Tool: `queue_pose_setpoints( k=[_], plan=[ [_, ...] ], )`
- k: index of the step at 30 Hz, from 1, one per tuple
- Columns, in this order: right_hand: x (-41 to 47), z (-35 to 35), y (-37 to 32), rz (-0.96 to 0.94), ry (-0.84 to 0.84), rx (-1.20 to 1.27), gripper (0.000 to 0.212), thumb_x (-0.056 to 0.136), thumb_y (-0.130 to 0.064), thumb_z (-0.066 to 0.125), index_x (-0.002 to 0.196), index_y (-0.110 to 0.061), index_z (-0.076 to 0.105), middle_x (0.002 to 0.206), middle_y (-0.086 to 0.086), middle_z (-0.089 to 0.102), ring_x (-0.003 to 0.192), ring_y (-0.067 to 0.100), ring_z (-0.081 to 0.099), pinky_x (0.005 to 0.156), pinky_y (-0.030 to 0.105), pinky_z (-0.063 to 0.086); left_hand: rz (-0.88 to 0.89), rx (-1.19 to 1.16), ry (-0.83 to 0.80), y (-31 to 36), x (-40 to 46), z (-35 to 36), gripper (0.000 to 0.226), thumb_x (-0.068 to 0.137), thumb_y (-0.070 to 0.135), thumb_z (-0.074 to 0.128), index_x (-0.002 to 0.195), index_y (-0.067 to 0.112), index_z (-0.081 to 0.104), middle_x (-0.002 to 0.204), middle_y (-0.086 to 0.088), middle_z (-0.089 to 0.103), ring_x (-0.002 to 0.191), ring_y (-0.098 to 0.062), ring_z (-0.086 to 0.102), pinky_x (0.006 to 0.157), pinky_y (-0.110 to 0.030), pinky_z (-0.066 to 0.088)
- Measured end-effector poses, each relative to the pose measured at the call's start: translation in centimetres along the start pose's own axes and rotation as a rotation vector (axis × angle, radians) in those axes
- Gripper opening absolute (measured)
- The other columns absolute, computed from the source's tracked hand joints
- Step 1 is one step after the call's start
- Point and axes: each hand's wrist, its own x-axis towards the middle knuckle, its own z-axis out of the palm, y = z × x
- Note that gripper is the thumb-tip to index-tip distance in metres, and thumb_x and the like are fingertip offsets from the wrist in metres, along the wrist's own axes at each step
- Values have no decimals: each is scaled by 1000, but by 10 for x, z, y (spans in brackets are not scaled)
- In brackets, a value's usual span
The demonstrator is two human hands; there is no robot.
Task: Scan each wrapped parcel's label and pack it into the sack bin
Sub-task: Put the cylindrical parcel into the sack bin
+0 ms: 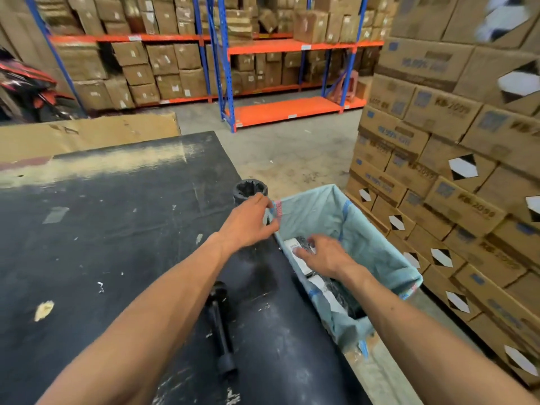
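Note:
A pale blue woven sack bin (344,220) stands against the right edge of the black table (102,229). Black-wrapped parcels with white labels (327,290) lie inside it. My left hand (248,220) pinches the sack's near rim at the table edge. My right hand (324,254) reaches down into the sack with fingers spread over a black wrapped parcel (301,244) with a white label; the hand rests on it, and a grip cannot be made out. A black wrapped roll (249,191) stands on the table just behind my left hand.
A black handheld scanner (220,325) lies on the table between my forearms. Stacked cardboard boxes (455,171) rise close on the right of the sack. Blue and orange racking (286,83) with cartons fills the back. A flat cardboard sheet (87,133) lies beyond the table.

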Motion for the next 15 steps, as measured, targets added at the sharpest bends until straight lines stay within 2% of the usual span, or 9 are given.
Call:
queue_pose_setpoints(
  k=[4,8,12,15],
  plan=[
    [-11,7,-48,-37,17,37,66,95,-62,60,137,-12,62,140,9,64,130,29,59,108,40,48,64,48,14,-13,13,-36,35,89,38,65,110,10,61,109,-5,60,100,-24,59,85,-41,50],
    [-25,20,-98,-119,-15,31,63,95,-64,60,120,-7,70,119,12,73,117,31,66,99,38,51,95,132,-64,-31,31,-54,46,85,40,68,115,7,59,114,-9,59,103,-29,59,86,-40,50],
    [-41,41,-136,-98,-172,-27,88,90,-79,51,136,-5,62,138,18,65,131,34,60,105,39,49,98,184,-148,-48,46,-49,53,85,43,68,120,5,58,119,-14,58,107,-34,58,93,-41,48],
    [-54,53,-154,-74,-306,-76,104,89,-84,48,150,0,49,152,21,53,141,35,52,108,38,44,94,190,-184,-55,54,-36,71,88,55,65,137,5,50,135,-17,52,125,-36,49,107,-43,39]
  ],
)
